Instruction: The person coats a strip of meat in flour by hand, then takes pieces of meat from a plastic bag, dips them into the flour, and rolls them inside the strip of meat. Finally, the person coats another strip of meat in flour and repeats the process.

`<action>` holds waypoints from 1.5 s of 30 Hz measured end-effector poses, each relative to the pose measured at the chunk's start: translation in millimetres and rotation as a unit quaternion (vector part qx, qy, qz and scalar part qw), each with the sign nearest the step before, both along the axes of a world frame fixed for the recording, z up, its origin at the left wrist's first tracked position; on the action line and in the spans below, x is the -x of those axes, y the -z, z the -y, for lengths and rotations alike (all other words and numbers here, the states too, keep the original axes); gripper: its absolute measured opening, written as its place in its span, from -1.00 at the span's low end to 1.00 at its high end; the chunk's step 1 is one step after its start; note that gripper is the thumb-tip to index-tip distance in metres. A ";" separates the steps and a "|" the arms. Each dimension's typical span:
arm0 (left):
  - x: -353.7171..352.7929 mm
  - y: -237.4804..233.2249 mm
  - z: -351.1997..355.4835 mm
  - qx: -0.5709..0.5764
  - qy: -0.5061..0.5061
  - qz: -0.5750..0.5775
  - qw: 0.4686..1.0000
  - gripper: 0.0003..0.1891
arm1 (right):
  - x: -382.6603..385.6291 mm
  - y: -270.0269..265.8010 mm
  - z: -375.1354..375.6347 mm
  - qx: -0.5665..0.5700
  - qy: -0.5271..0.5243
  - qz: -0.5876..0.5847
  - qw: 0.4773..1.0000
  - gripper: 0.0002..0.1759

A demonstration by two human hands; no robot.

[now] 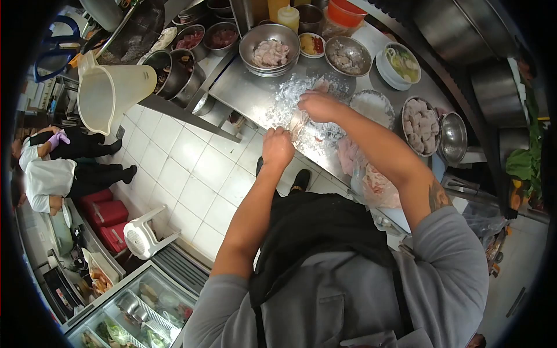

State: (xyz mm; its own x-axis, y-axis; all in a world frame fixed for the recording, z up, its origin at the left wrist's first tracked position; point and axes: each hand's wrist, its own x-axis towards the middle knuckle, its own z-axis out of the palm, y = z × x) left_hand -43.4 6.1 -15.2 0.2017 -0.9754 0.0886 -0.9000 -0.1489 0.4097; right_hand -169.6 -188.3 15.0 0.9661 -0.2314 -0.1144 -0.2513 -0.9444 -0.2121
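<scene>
Over the floured steel worktop (243,87), a pale, flour-dusted strip of raw meat (299,124) stretches between my hands. My left hand (278,145) is closed at its near end, by the table's front edge. Fingers curled down, my right hand (321,107) grips the far end; its fingertips are partly hidden. White flour (284,95) lies scattered around both hands. Just beyond my right hand is another pale piece of meat (321,85). To the right of it stands a bowl of white flour (372,107).
Behind are a steel bowl of raw meat pieces (271,53) and a smaller metal bowl (348,56). A bowl of floured pieces (420,124) stands right, near bagged raw meat (380,185). A plastic jug (110,93) hangs left. Two people stand at far left, near a white stool (142,235).
</scene>
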 end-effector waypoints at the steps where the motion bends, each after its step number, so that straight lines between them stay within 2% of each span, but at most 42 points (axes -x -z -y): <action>1: 1.2 -1.4 -2.2 0.016 -0.012 0.001 1.000 -0.84 | 3.9 -4.9 -4.6 0.011 0.006 0.010 1.000 -0.88; 5: 7.8 -9.0 5.8 0.067 0.005 -0.012 0.998 -0.84 | 16.0 -10.5 -25.8 0.038 -0.009 -0.022 0.999 -0.86; 10: 9.5 7.9 9.9 0.012 0.019 0.046 0.999 -0.86 | 12.2 12.8 -31.9 0.070 -0.028 0.010 0.997 -0.79; 22: 7.4 16.6 -2.0 0.052 0.024 0.058 0.997 -0.86 | -2.5 6.5 -6.8 0.042 -0.023 0.013 0.999 -0.84; 25: 6.3 15.1 -8.0 0.061 0.035 0.063 0.996 -0.82 | -7.6 18.7 -4.7 0.034 0.010 0.015 0.999 -0.86; 28: 3.0 17.9 -15.2 0.084 0.046 0.059 0.994 -0.77 | -6.7 15.7 -6.6 -0.002 0.094 0.066 0.993 -0.85; 31: 0.9 17.7 -21.9 0.073 0.055 0.049 0.995 -0.73 | 0.9 -21.0 -29.3 -0.002 -0.002 -0.019 1.000 -0.82; 35: -3.5 3.0 -24.2 0.070 0.033 0.043 0.996 -0.74 | 14.3 -5.5 9.9 0.035 0.059 0.040 0.997 -0.81; 37: -1.9 -1.5 -9.4 0.112 0.018 0.022 0.993 -0.75 | 28.7 -19.8 39.9 0.059 0.127 0.098 0.985 -0.81; 38: -1.8 -3.7 0.6 0.133 0.011 0.013 0.991 -0.76 | 34.2 -22.5 49.2 0.084 0.126 0.079 0.985 -0.82; 41: 11.2 -9.6 47.4 0.098 0.040 -0.027 0.994 -0.77 | 41.3 -20.6 63.8 0.097 0.057 -0.056 0.992 -0.83; 45: 31.4 6.0 109.4 0.072 0.074 0.018 0.995 -0.77 | 38.9 -10.1 70.9 0.114 0.027 -0.095 0.989 -0.82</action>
State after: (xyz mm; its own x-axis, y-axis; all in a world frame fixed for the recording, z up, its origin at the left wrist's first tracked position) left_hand -74.9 -103.3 -21.2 0.0517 -0.9709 0.2338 -0.9219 0.0437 0.3851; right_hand -208.5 -259.2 25.1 0.9179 -0.3222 -0.2318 -0.3168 -0.9465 0.0610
